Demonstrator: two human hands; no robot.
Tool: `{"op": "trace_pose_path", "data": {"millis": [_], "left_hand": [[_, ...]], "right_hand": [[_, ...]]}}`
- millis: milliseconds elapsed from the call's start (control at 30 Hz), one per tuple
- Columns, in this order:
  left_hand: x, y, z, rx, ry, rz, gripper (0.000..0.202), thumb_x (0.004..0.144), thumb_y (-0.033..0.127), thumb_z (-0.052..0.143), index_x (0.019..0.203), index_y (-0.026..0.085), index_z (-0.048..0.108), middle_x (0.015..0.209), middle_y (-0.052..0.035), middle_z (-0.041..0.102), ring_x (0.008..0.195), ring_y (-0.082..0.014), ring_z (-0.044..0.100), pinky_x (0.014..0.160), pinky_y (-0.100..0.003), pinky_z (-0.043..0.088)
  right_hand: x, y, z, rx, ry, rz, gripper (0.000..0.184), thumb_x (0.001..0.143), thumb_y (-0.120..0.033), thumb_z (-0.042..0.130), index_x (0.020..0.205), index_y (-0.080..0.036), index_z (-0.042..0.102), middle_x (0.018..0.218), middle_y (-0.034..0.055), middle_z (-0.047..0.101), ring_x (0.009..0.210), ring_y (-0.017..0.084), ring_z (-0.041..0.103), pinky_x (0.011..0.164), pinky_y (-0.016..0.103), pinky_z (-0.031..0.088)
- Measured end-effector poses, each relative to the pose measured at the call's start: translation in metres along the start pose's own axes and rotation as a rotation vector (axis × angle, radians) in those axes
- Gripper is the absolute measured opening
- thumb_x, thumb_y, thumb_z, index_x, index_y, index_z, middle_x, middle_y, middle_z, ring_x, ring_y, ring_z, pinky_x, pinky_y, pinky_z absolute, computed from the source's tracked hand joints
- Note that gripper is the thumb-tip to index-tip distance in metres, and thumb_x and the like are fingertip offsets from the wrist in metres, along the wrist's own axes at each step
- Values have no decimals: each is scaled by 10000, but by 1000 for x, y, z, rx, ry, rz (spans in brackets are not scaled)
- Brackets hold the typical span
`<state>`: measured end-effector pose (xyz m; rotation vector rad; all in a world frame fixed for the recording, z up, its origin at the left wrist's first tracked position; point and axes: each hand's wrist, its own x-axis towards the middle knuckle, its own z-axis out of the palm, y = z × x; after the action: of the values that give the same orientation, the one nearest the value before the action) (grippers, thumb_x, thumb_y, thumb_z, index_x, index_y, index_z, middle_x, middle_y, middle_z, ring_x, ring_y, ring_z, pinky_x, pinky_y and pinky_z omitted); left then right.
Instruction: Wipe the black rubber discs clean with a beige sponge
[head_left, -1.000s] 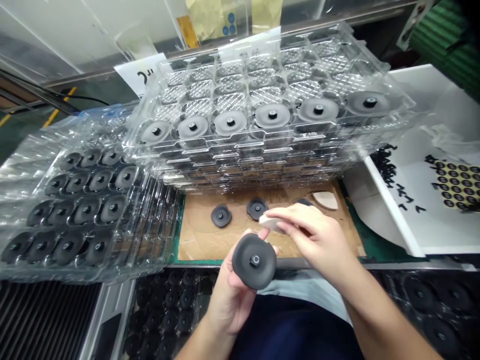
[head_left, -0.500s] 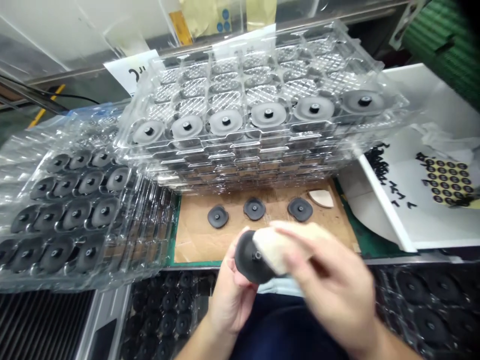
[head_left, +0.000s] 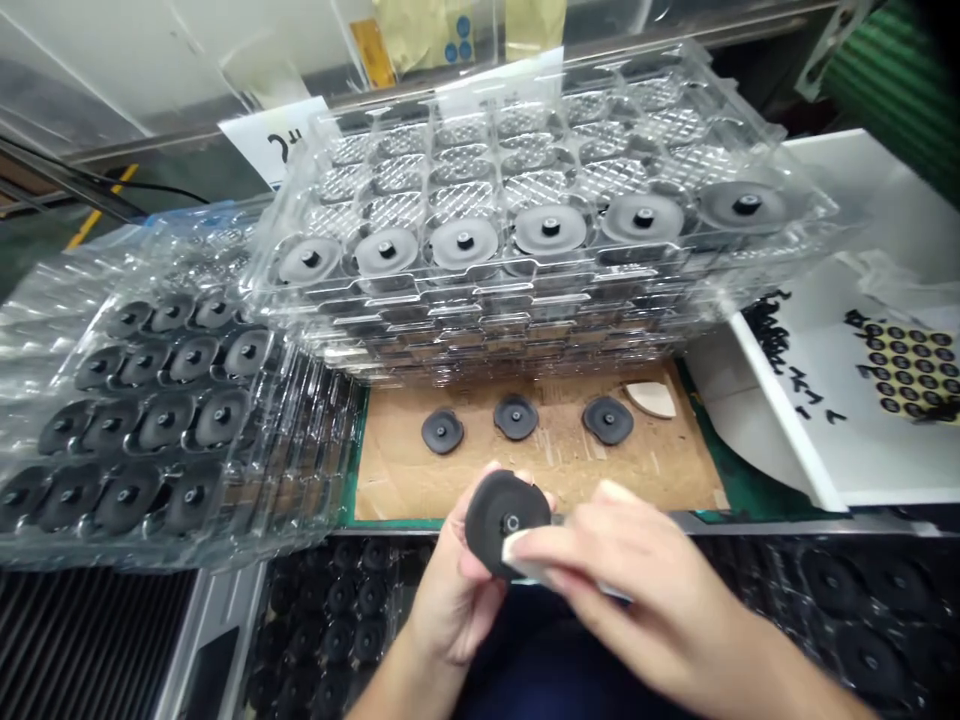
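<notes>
While the left hand holds a black disc up over the near edge of the surface, its grip is closed on the disc's rim, with the face and its small centre stud turned toward the camera. The right hand lies across the lower right of the disc, its grip pinched narrow on a pale pad that touches the disc's lower edge; the pad is partly hidden under the fingers.

Step in hand, as judged: wiping the disc face with the pad. A further pass would call for a firm hold on the rim and light pad pressure around the stud.

Beyond the hands, three loose discs lie in a row on a cardboard sheet. Behind them is a stack of clear trays, the front row of the top tray filled. Left: bagged trays of discs.
</notes>
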<state>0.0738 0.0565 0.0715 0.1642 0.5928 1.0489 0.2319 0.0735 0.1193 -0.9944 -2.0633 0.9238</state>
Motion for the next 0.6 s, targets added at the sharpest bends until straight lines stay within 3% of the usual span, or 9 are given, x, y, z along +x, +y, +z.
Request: {"op": "trace_pose_path", "data": {"millis": [100, 167, 300, 367, 467, 533, 600], "left_hand": [[5, 0, -3, -90, -46, -9, 481, 643, 354, 729, 1112, 317, 631, 1160, 17, 615, 1051, -159, 586, 921, -241, 466], [6, -2, -1, -121, -63, -27, 466, 639, 387, 720, 1093, 319, 642, 1137, 32, 627, 1033, -173, 597, 891, -238, 486], [5, -4, 4, -160, -75, -55, 421, 663, 399, 692, 1076, 325, 653, 1133, 34, 630, 1059, -201, 583, 904, -259, 482], [2, -3, 3, -197, -123, -62, 423, 706, 419, 648, 1120, 335, 629, 1181, 24, 605, 1114, -226, 547, 955, -313, 452], [-2, 0, 1, -203, -201, -55, 483, 736, 463, 592, 1195, 312, 583, 1223, 12, 577, 1148, -265, 515, 990, -373, 423], [-3, 2, 0, -167, -221, -25, 480, 768, 507, 532, 1201, 302, 579, 1230, 10, 571, 1150, -283, 511, 988, -402, 420], [-2, 4, -1, -75, -205, 50, 455, 828, 535, 443, 1218, 328, 552, 1243, 2, 558, 1135, -292, 523, 982, -442, 412]], "right_hand": [[-18, 26, -6, -8, 170, 196, 249, 877, -127, 506, 1085, -248, 574, 963, -45, 622, 820, 55, 556, 720, 181, 406], [-28, 55, 3, -34, 300, 329, 235, 885, -170, 509, 1085, -263, 592, 1042, -30, 614, 913, 71, 568, 759, 164, 430], [-43, 116, 43, -73, 241, 354, 211, 876, -212, 501, 1008, -202, 666, 943, 50, 619, 851, 142, 593, 740, 248, 480], [-44, 129, 58, -98, 278, 337, 220, 858, -195, 504, 992, -164, 676, 1022, 105, 581, 934, 189, 576, 775, 305, 480], [-38, 105, 52, -80, 385, 305, 224, 858, -142, 486, 1006, -201, 643, 1084, 85, 547, 1021, 170, 540, 807, 284, 467], [-35, 67, 29, -30, 419, 245, 242, 856, -92, 467, 959, -254, 614, 975, 20, 576, 925, 110, 565, 778, 230, 461], [-36, 28, 2, 8, 341, 84, 271, 822, -77, 474, 936, -289, 598, 872, -13, 602, 831, 110, 583, 776, 245, 455]]}}
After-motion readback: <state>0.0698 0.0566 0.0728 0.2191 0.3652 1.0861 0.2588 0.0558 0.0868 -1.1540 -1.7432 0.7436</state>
